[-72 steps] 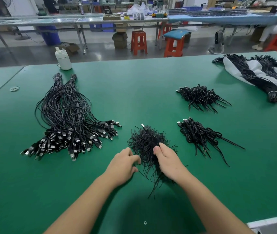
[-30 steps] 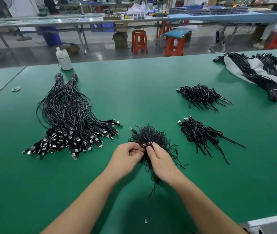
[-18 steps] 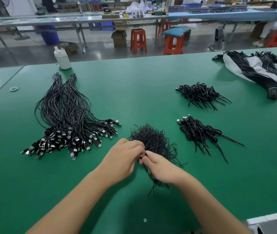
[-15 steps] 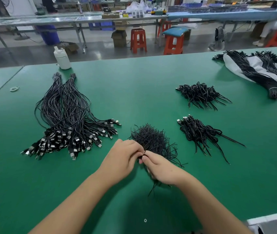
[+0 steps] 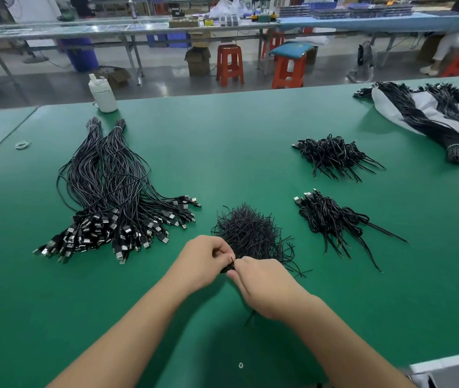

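Note:
A loose heap of short black twist ties (image 5: pixel 250 233) lies on the green table (image 5: pixel 222 152) just beyond my hands. My left hand (image 5: pixel 203 261) and my right hand (image 5: pixel 264 287) meet at the heap's near edge, fingertips together. Both pinch a thin black tie (image 5: pixel 229 266) between them; a short end sticks up between the thumbs. What else my left palm holds is hidden. A few tie ends trail out from under my right hand toward me.
A big bundle of black USB cables (image 5: pixel 110 197) lies to the left, plugs toward me. Two piles of tied cables (image 5: pixel 332 155) (image 5: pixel 332 219) lie to the right. More bundles on a white bag (image 5: pixel 430 119) sit far right. A white bottle (image 5: pixel 102 93) stands at the far edge.
My hands have come together from resting apart on the heap. They have drawn slightly toward me and now pinch one tie between the fingertips.

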A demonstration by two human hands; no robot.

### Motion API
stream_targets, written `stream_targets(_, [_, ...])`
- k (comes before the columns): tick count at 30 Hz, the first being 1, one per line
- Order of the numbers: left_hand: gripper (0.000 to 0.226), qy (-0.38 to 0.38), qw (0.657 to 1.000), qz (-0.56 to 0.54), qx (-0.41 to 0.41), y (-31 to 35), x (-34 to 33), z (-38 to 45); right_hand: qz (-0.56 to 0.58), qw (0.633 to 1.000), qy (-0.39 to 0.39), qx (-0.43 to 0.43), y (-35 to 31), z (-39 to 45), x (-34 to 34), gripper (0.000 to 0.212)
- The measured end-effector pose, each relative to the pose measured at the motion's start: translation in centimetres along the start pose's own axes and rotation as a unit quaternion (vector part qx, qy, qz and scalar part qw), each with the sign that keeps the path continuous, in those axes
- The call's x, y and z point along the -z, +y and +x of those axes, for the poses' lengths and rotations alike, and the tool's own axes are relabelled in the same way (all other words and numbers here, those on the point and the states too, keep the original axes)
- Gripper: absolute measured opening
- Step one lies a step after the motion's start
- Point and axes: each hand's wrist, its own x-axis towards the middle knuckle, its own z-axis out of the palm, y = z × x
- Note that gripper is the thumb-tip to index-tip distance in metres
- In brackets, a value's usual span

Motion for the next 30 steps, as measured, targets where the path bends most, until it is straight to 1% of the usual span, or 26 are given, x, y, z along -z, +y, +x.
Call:
stream_targets(2, [0.013,0.015,1.000,-0.017,0.013,-0.1,0.1,0.1,-0.009,1.000,0.001,0.001,0.0,0.0,0.0,0.039])
stream_targets(4, [0.014,0.035,0.999,-0.011,0.021,-0.1,0.1,0.1,-0.013,1.000,0.006,-0.001,0.0,0.1,-0.1,0.039])
stream_targets(5, [0.017,0.043,0.999,0.001,0.023,0.0,0.1,0.0,-0.013,1.000,0.008,-0.002,0.0,0.1,-0.1,0.037])
stream_targets(7, [0.031,0.052,0.998,0.024,0.021,0.2,0.1,0.0,-0.012,1.000,0.014,-0.003,-0.1,0.2,-0.2,0.035])
stream_targets(9, [0.044,0.043,0.998,0.029,0.020,0.5,0.2,-0.1,-0.022,0.999,0.021,-0.009,-0.1,0.4,-0.3,0.036])
stream_targets(10, [0.044,0.032,0.999,0.026,0.021,0.5,0.2,-0.2,-0.030,0.999,0.023,-0.012,-0.1,0.6,-0.3,0.037])
stream_targets(14, [0.024,0.001,1.000,0.026,0.003,0.7,0.3,-0.5,-0.049,0.998,0.026,-0.021,-0.2,0.8,-0.5,0.037])
stream_targets(17, [0.018,0.007,0.998,0.048,-0.029,0.9,0.3,-0.7,-0.050,0.998,0.032,-0.030,-0.3,0.8,-0.7,0.036])
stream_targets(19, [0.017,0.021,0.995,0.075,-0.065,0.8,0.3,-0.8,-0.054,0.997,0.036,-0.041,-0.4,0.9,-0.7,0.036])
stream_targets(21, [0.017,0.047,0.979,0.155,-0.121,0.7,0.2,-0.9,-0.064,0.996,0.041,-0.051,-0.5,1.0,-0.7,0.036])
stream_targets(23, [0.022,0.077,0.947,0.261,-0.173,0.7,-0.2,-1.1,-0.069,0.995,0.038,-0.059,-0.5,1.0,-0.7,0.031])
stream_targets(24, [0.023,0.084,0.935,0.294,-0.181,0.7,-0.4,-1.1,-0.067,0.995,0.034,-0.061,-0.6,1.1,-0.7,0.026])
stream_targets(26, [0.021,0.087,0.930,0.318,-0.164,1.1,-0.7,-1.1,-0.064,0.995,0.035,-0.069,-0.6,1.1,-0.7,0.016])
stream_targets(28, [0.011,0.086,0.923,0.340,-0.159,1.8,-0.7,-1.4,-0.022,0.995,0.047,-0.090,-0.6,1.2,-0.8,0.015])
stream_targets(29, [0.010,0.091,0.911,0.359,-0.179,2.2,-0.6,-1.6,0.017,0.993,0.051,-0.107,-0.5,1.3,-0.7,0.017])
stream_targets(30, [0.021,0.095,0.900,0.369,-0.210,2.3,-0.7,-1.7,0.079,0.988,0.048,-0.125,-0.5,1.4,-0.6,0.018])
